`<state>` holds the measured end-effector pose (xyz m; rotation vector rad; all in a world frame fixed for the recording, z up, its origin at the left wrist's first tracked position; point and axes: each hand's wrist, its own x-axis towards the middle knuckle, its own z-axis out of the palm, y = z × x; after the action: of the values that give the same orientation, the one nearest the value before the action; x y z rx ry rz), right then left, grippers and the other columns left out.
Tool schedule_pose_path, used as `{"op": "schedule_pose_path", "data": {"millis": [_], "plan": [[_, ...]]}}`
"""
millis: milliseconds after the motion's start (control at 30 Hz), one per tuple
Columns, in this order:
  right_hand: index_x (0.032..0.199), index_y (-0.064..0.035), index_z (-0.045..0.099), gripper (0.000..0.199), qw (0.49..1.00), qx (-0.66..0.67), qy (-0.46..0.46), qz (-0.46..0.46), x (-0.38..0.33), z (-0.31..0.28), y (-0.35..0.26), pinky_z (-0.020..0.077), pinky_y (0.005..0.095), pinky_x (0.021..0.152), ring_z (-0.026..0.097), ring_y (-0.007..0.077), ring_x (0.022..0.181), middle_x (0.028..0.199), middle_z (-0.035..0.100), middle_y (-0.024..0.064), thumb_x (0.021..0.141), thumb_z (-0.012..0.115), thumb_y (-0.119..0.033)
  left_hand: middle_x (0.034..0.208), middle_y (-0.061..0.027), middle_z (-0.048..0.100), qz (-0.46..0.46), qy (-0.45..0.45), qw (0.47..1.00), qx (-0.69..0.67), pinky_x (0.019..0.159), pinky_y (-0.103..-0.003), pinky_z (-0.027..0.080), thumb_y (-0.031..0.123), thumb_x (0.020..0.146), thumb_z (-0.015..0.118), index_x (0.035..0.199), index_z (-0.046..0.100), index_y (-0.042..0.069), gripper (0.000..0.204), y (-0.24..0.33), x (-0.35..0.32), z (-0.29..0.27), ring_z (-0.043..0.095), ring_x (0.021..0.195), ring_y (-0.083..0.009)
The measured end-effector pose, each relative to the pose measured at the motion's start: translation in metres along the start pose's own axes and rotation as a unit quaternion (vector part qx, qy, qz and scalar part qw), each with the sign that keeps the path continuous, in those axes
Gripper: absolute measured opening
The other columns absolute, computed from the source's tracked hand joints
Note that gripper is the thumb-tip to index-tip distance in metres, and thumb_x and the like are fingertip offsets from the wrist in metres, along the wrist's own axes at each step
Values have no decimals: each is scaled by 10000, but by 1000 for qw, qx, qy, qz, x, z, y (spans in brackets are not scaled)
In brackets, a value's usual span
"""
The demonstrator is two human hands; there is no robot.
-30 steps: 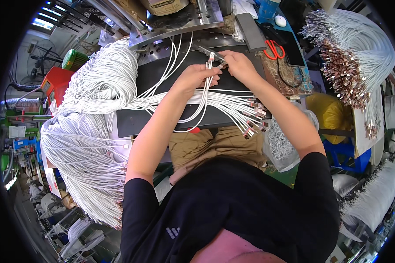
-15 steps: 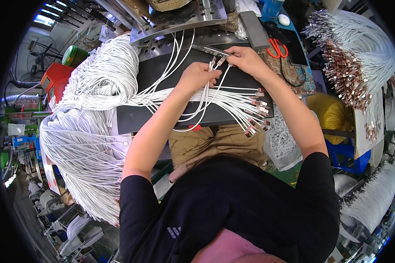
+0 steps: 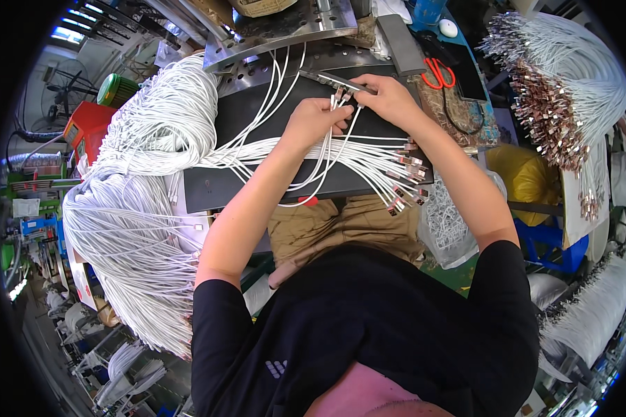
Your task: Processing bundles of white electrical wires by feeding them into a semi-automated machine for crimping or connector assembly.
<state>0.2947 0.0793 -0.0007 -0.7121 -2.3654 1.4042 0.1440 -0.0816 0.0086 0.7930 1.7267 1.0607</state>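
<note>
The left hand (image 3: 316,121) pinches slender, smooth white cables (image 3: 326,151).

Bright light (image 3: 69,33) glows at upper left — dark fan (image 3: 67,89) below it, green floor (image 3: 460,279) lower right.

Pinches a few white cables (image 3: 325,154) near their plugs in the left hand (image 3: 316,125), and grips a slim metal bar (image 3: 321,77) near one end in the right hand (image 3: 389,102), just beside those plugs. Works over a black desk (image 3: 211,189), with a fan of plugged cable ends (image 3: 403,175) nearer the body, a thick cable bundle (image 3: 153,125) at left and red-handled scissors (image 3: 438,74) at right.
</note>
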Motion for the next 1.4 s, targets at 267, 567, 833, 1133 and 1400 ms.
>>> {"op": "schedule_pose_path", "data": {"millis": [267,567,833,1133,1400], "plan": [[1197,15,714,474,991,115,-51,34,-3,-17,-4,529,275,818,679,117,907,1048,759,84,870,846,-301,792,30,628,-29,-24,992,-121,678,-237,495,272,967,731,1035,778,43,243,3,-5,-27,606,680,-107],[1207,19,724,562,998,49,-34,-14,-1,-9,10,558,315,790,739,176,865,994,784,141,844,850,-391,904,-61,744,-13,-24,995,-95,730,-245,533,290,967,737,1028,780,-11,310,8,-7,-18,689,787,-122],[1165,-2,745,558,997,54,-60,2,0,-14,4,540,302,749,710,154,804,925,773,106,818,870,-421,784,-35,705,-42,13,999,-8,605,-231,504,287,961,748,956,745,-2,289,1,-13,-44,652,646,-105],[1163,-37,755,504,993,21,-115,-20,-6,-20,-10,540,298,751,714,151,812,938,778,102,827,864,-396,723,15,643,-7,5,999,31,590,-221,419,325,976,730,879,735,40,302,0,-11,-36,555,608,-72],[1091,-79,767,369,967,-212,16,-140,2,-18,-25,535,406,843,700,316,893,946,737,102,908,761,-399,822,-178,728,149,188,896,373,788,-481,551,459,981,649,904,779,69,419,15,-28,-40,707,831,-400]]}}
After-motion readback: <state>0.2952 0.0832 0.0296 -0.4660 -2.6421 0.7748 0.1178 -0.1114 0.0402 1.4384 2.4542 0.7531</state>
